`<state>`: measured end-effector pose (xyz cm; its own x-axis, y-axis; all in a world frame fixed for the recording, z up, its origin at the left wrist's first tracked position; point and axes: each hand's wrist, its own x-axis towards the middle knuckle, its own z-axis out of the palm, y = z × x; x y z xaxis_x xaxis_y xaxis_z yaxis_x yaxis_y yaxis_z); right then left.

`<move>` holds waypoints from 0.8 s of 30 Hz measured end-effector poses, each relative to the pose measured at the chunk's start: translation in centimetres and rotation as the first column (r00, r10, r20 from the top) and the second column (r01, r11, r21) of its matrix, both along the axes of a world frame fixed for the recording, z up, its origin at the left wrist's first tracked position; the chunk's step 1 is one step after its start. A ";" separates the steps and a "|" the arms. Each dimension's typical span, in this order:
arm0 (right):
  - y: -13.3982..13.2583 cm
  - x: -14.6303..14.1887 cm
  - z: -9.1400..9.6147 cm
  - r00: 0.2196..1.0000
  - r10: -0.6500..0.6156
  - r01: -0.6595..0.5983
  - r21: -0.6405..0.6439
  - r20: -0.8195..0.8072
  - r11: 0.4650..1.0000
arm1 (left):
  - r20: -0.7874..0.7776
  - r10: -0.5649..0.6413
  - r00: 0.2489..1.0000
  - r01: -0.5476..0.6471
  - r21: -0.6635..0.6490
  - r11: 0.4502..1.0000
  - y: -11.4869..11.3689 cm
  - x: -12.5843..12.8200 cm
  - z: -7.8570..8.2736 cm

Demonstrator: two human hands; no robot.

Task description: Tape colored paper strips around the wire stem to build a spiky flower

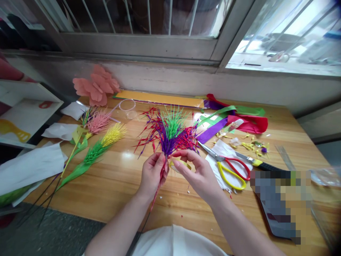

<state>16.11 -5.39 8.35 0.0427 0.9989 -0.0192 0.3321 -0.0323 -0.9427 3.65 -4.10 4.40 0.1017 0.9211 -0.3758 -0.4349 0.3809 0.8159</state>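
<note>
My left hand (153, 172) is closed around the stem of an artificial wheat-like flower (170, 129), held upright over the table. It has a green spiky head, with purple and red bristly strands spreading around it. Beside the stem, my right hand (195, 169) pinches a roll of pale yellow tape (183, 165), partly hidden by the fingers. A dark wire stem (145, 222) runs down from my left hand towards my body. Scissors (226, 165) with one red and one yellow handle lie to the right on white paper (214, 177).
Finished wheat-like stems, one yellow-green (92, 160) and one pink (98, 122), lie left. A utility knife (262, 164), a dark phone-like object partly pixelated (271, 213), red fabric strips (255, 123) and small yellow scraps (247, 145) are right. A pink paper flower (96, 85) stands at back.
</note>
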 end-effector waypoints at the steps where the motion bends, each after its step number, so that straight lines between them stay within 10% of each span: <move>1: -0.1 0.0 0.1 1.000 0.015 -0.015 0.006 0.021 1.000 | 0.004 -0.003 1.000 0.003 0.000 1.000 0.0 0.0 -0.1; 24: -0.9 0.0 0.5 0.985 0.053 -0.078 0.149 0.164 0.986 | 0.084 0.050 0.995 -0.047 -0.035 0.998 -0.2 0.2 -0.3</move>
